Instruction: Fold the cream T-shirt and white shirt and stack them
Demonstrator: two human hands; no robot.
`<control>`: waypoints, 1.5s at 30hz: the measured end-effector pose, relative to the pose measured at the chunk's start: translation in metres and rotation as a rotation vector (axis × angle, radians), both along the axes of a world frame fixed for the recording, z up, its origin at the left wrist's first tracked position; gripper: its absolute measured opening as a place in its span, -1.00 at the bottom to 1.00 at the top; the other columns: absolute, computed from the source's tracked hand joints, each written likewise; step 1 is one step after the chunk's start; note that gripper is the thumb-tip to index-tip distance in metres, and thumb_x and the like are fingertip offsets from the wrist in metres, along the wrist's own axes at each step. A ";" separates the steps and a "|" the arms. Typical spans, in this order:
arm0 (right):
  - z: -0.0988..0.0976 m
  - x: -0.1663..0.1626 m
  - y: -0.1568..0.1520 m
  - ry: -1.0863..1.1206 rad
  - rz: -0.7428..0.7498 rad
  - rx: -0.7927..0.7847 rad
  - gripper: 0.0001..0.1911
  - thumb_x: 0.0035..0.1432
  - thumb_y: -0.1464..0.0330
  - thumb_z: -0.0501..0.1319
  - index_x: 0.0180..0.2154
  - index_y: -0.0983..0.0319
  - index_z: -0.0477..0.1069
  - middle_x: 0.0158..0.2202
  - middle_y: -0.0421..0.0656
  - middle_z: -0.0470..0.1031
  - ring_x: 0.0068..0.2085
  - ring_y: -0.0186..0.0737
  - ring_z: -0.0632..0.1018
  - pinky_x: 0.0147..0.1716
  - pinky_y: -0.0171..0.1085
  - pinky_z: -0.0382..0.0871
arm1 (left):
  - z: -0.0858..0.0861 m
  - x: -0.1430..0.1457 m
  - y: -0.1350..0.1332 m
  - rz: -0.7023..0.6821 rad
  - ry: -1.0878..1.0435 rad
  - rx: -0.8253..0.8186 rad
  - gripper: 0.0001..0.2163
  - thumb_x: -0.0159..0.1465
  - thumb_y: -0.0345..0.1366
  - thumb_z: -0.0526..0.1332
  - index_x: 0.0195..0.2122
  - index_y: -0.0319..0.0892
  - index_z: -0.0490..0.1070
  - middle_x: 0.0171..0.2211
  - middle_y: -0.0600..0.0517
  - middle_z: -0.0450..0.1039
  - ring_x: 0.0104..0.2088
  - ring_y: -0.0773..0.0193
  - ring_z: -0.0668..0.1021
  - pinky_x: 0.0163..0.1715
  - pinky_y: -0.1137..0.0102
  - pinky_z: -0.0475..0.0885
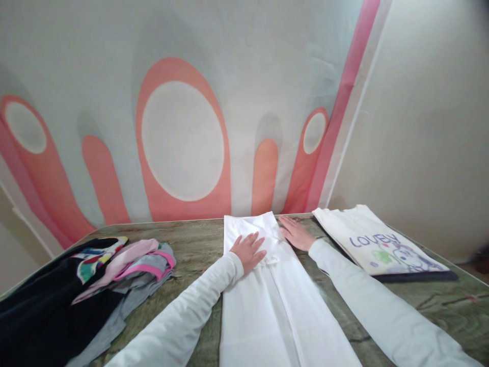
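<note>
A long white garment [260, 316], folded lengthwise into a strip, lies flat down the middle of the table, its far end close to the table's back edge. My left hand [249, 252] rests on its upper part with the fingers spread over the cloth. At the garment's right edge, near the far end, my right hand [296, 233] lies with its fingers stretched out, touching the side of the fabric. Small wrinkles show in the cloth beside my left hand. The garment's near end runs out of view at the bottom.
To the left is a loose heap of clothes [49, 306], black, grey and pink. A folded white shirt [378, 239] printed "LOVELY" lies on dark cloth at the right. Behind the wood-patterned table [198, 265] stands a wall covering [244, 41] with coral shapes.
</note>
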State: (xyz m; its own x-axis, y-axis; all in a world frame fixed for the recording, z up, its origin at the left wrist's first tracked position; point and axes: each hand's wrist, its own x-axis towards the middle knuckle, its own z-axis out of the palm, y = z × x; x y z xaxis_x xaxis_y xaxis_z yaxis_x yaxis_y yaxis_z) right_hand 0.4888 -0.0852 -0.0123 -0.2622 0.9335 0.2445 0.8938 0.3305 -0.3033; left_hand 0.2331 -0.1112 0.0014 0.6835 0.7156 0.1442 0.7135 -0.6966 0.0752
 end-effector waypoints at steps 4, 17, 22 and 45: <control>0.000 -0.018 -0.019 -0.106 0.129 -0.083 -0.39 0.20 0.06 -0.22 0.20 0.20 -0.05 0.24 -0.14 -0.10 0.23 -0.17 -0.05 0.16 -0.06 -0.19 | -0.005 0.003 -0.004 -0.012 -0.001 0.000 -0.50 0.27 0.04 -0.24 0.17 -0.02 0.02 0.24 0.01 -0.16 0.20 0.09 -0.01 0.10 0.06 -0.05; 0.015 -0.040 -0.054 -0.081 0.323 -0.078 -0.46 0.23 0.10 -0.25 0.20 0.09 -0.10 0.25 -0.24 -0.14 0.24 -0.21 -0.08 0.16 -0.07 -0.25 | 0.006 -0.019 -0.004 0.136 -0.178 -0.045 -0.56 0.32 -0.12 -0.25 0.16 -0.13 0.06 0.21 -0.05 -0.05 0.19 0.17 0.04 0.11 0.12 -0.05; 0.018 -0.038 -0.061 -0.044 0.275 -0.103 -0.48 0.23 0.11 -0.24 0.18 0.09 -0.02 0.23 -0.20 -0.04 0.23 -0.18 -0.04 0.15 -0.01 -0.26 | 0.010 -0.029 -0.017 0.127 -0.096 -0.083 -0.56 0.32 -0.13 -0.22 0.18 -0.14 0.01 0.21 -0.06 -0.06 0.20 0.13 0.02 0.11 0.07 -0.08; 0.026 -0.005 -0.247 -0.154 0.388 -0.079 -0.31 0.17 0.09 -0.05 0.22 0.22 -0.22 0.25 -0.11 -0.16 0.23 -0.12 -0.07 0.18 -0.03 -0.24 | 0.018 -0.092 -0.204 -0.176 0.046 -0.025 -0.41 0.24 0.06 -0.14 0.23 -0.12 -0.15 0.23 -0.04 -0.11 0.19 0.07 0.03 0.14 0.09 -0.13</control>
State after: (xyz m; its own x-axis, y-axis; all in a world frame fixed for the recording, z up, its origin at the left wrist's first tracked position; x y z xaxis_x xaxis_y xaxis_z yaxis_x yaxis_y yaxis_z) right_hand 0.4837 -0.3322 0.0139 -0.6254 0.7729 0.1072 0.7448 0.6322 -0.2138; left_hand 0.1407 -0.3157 0.0196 0.8036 0.5878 0.0932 0.5842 -0.8090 0.0645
